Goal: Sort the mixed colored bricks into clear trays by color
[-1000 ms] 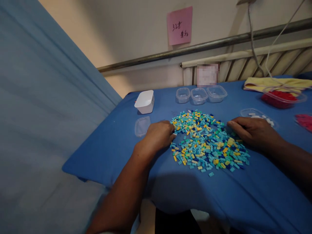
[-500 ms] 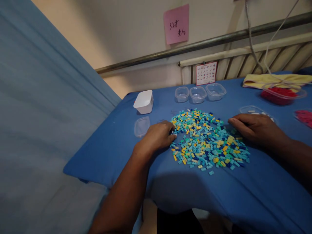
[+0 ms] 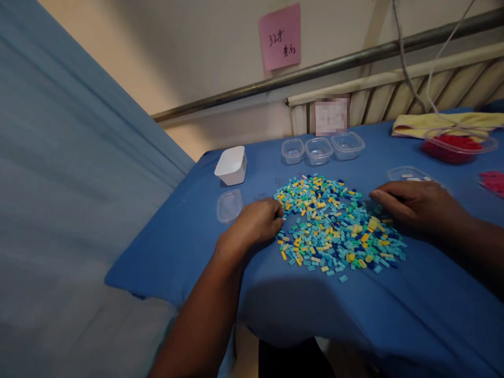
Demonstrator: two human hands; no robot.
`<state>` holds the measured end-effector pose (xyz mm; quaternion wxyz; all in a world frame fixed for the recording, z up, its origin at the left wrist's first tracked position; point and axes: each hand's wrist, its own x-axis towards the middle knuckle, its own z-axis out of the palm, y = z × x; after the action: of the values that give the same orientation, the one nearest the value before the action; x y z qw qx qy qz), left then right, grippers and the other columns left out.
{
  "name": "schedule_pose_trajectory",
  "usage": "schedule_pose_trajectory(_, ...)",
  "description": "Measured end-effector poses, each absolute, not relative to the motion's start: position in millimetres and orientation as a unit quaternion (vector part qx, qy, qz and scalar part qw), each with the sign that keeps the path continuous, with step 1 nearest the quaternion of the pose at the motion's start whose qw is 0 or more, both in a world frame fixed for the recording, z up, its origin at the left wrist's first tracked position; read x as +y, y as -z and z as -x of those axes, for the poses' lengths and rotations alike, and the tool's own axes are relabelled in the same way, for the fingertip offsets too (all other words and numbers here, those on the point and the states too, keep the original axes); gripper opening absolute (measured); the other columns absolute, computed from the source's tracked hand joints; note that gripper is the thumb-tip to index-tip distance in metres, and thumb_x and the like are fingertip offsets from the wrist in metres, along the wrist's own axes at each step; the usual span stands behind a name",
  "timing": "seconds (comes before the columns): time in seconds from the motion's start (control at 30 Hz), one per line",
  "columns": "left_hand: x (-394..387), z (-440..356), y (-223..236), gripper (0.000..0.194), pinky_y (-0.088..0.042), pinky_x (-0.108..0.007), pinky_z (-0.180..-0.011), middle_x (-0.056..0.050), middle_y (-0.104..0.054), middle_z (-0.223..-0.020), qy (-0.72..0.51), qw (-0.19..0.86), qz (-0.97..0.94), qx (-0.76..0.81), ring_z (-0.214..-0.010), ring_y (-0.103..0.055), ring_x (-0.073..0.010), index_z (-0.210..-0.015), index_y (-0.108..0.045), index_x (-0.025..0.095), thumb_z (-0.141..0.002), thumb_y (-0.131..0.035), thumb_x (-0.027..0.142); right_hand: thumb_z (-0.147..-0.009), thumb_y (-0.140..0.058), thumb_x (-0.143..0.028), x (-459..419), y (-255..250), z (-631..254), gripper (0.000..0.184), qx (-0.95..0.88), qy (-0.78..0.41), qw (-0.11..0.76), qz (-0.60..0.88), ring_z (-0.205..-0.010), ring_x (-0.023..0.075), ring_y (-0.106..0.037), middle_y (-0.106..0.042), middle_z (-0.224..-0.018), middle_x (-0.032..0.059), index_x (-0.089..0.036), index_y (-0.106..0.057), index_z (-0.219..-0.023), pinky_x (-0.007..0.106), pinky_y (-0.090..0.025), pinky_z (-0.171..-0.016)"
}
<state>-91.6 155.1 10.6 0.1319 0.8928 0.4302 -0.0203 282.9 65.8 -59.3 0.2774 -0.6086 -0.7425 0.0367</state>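
A spread-out pile of small toy building bricks (image 3: 334, 226) in turquoise, yellow, green and dark blue lies on the blue cloth-covered table (image 3: 177, 231). My left hand (image 3: 260, 220) is at the pile's left edge, fingers curled in toward the thumb. A tiny pale bit shows by its fingertips, too small to name. On the pile's right side rests my right hand (image 3: 417, 207), its fingers folded under and thumb laid forward. Whatever may be inside either hand is hidden. Behind the right hand, a clear shallow container (image 3: 401, 172) with white pieces is partly covered.
Three clear tubs (image 3: 318, 152) stand in a row behind the pile. To the left are a white box (image 3: 231, 167) and a clear lid (image 3: 229, 206). A container of red pieces (image 3: 452, 148), pink pieces (image 3: 493, 181) and a yellow cloth (image 3: 417, 125) lie at the right.
Both hands keep nearly the same place and pose; the left fingers look slightly more drawn in. The view has shifted a little.
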Motion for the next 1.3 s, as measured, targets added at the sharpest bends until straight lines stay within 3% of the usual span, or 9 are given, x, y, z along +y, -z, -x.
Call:
schedule_pose_trajectory(0.27,152,92,-13,0.029,-0.039,-0.033,-0.07,-0.004,-0.074,-0.105,0.033,0.141,-0.885,0.443,-0.087,-0.066,-0.0222,-0.116,-0.069,0.023,-0.088,-0.064,0.022,-0.107,-0.053,-0.048,67,62,-285,0.04,-0.747,-0.037,0.283,0.6,-0.065,0.0205,-0.066,-0.073,-0.072,0.0048,-0.023,-0.073,-0.083,0.034,-0.042,-0.064)
schedule_pose_trajectory(0.53,157,101,-8,0.017,-0.038,-0.033,-0.068,-0.002,-0.074,-0.099,0.015,0.168,-0.889,0.426,-0.082,-0.064,-0.0196,-0.105,-0.071,0.023,-0.09,-0.064,0.026,-0.108,-0.053,-0.046,62,53,-278,0.039,-0.773,-0.027,0.278,0.57,-0.067,0.0217,-0.07,-0.077,-0.077,0.006,-0.022,-0.076,-0.088,0.034,-0.044,-0.065)
schedule_pose_trajectory(0.87,159,99,-5,0.02,-0.035,-0.032,-0.066,-0.001,-0.073,-0.094,0.011,0.17,-0.897,0.408,-0.077,-0.062,-0.0177,-0.103,-0.073,0.023,-0.087,-0.06,0.021,-0.109,-0.054,-0.04,57,42,-263,0.033,-0.801,-0.021,0.302,0.517,-0.068,0.0239,-0.074,-0.079,-0.081,0.0065,-0.024,-0.076,-0.091,0.036,-0.05,-0.063)
schedule_pose_trajectory(1.0,161,102,-3,0.017,-0.036,-0.032,-0.067,-0.001,-0.072,-0.092,0.0,0.174,-0.899,0.401,-0.077,-0.062,-0.0174,-0.1,-0.072,0.022,-0.087,-0.06,0.021,-0.111,-0.055,-0.035,53,40,-248,0.029,-0.833,-0.029,0.324,0.447,-0.066,0.0197,-0.072,-0.077,-0.08,0.0032,-0.023,-0.075,-0.093,0.033,-0.05,-0.063)
schedule_pose_trajectory(1.2,158,106,-9,0.041,-0.044,-0.031,-0.076,0.0,-0.074,-0.102,-0.01,0.193,-0.911,0.365,-0.087,-0.066,-0.0181,-0.131,-0.071,0.026,-0.092,-0.06,0.02,-0.112,-0.056,-0.03,49,41,-232,0.028,-0.866,-0.029,0.314,0.388,-0.065,0.0162,-0.066,-0.069,-0.073,0.0004,-0.022,-0.072,-0.09,0.031,-0.044,-0.064)
schedule_pose_trajectory(1.3,156,104,-10,0.039,-0.045,-0.032,-0.08,-0.001,-0.075,-0.108,0.004,0.162,-0.921,0.354,-0.092,-0.068,-0.0191,-0.128,-0.075,0.025,-0.092,-0.059,0.018,-0.113,-0.055,-0.03,49,42,-232,0.029,-0.868,-0.031,0.308,0.388,-0.065,0.0159,-0.065,-0.069,-0.074,0.0003,-0.022,-0.071,-0.09,0.03,-0.044,-0.064)
